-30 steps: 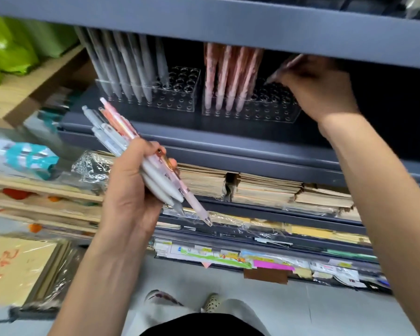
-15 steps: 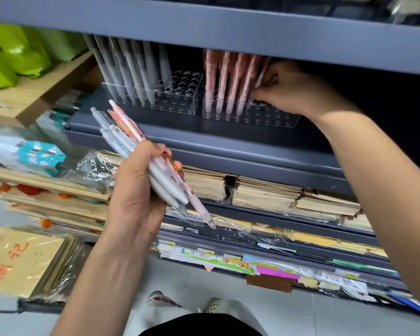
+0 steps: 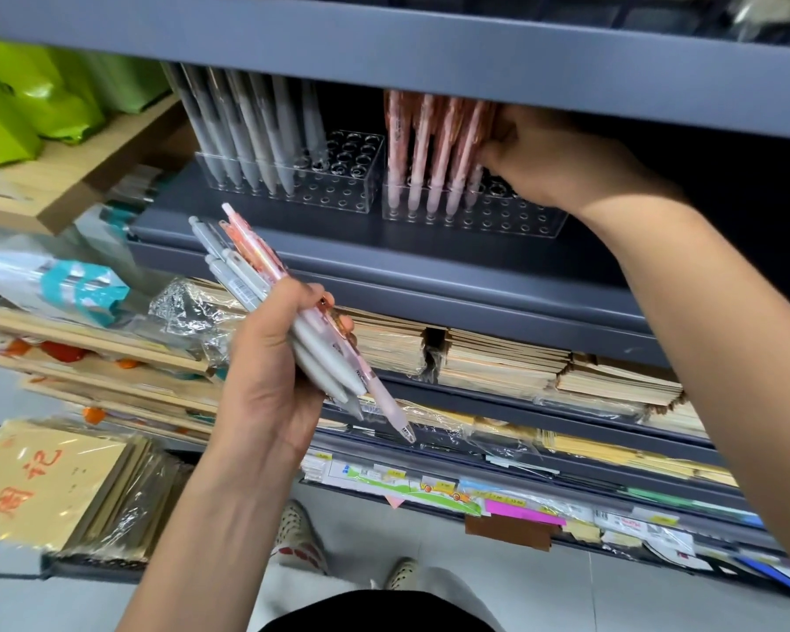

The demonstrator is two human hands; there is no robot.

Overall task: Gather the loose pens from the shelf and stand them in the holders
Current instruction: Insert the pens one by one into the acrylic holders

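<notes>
Scanning from the left: the grey pens [image 3: 247,125] stood in a slanted row in the left holder [image 3: 347,175], filling its left part, with the holes on its right still bare. Lower down and nearer the camera, the left hand [image 3: 270,394] was wrapped tight around the bundle [image 3: 256,275], a mix of grey and pink pens, tips pointing down and to the right, held well clear of the shelf [image 3: 384,248]. That grip looked the same as a second ago, so nothing had left the bundle in that time.

Next over, the pink pens [image 3: 429,139] stood packed in the left end of the right holder [image 3: 521,221]. The change was all at the right hand [image 3: 553,161]. A second back it was up high behind that holder with one pen in its fingertips. Half a second back it was coming down at the pink row. Now it sat low, fingers curled in against the rightmost pink pen. Honestly I couldn't tell if it was still pinching that pen or had let go, since the fingertips were hidden behind the row.

My read: one more pink pen was basically seated, and the bundle still needed sorting, grey ones left, pink ones right.
</notes>
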